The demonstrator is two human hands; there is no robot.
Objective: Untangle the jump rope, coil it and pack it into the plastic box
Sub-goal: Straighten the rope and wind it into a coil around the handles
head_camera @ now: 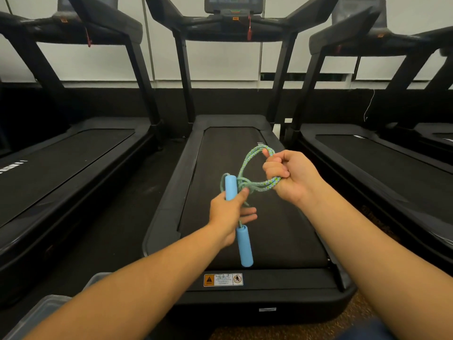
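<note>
Two bare hands hold a jump rope up in the air over the black belt of the middle treadmill (245, 241). The jump rope has a green and blue woven cord (247, 163) and two light blue foam handles. The left hand (230, 212) pinches the upper light blue handle (231, 187) between thumb and pointer finger, and its other fingers stick out loosely underneath. The lower light blue handle (244, 246) hangs down from that hand on a short bit of cord and is not being held. The right hand (286, 173) is curled into a fist around a bunch of cord loops, with one loop standing up over its top finger. Between the two hands the cord crosses over itself in a messy knot (245, 184), right next to the upper handle. So the rope looks still tangled, and I think the untangling step is only partly done. After that, the cord needs to be wound into a neat coil, and none of that shows yet. The clear plastic box (49, 312) sits low in the near left corner, partly hidden by the left arm, well apart from the rope. No rope can be seen in it, so packing is still to come. Most of the job looks left to do.
</note>
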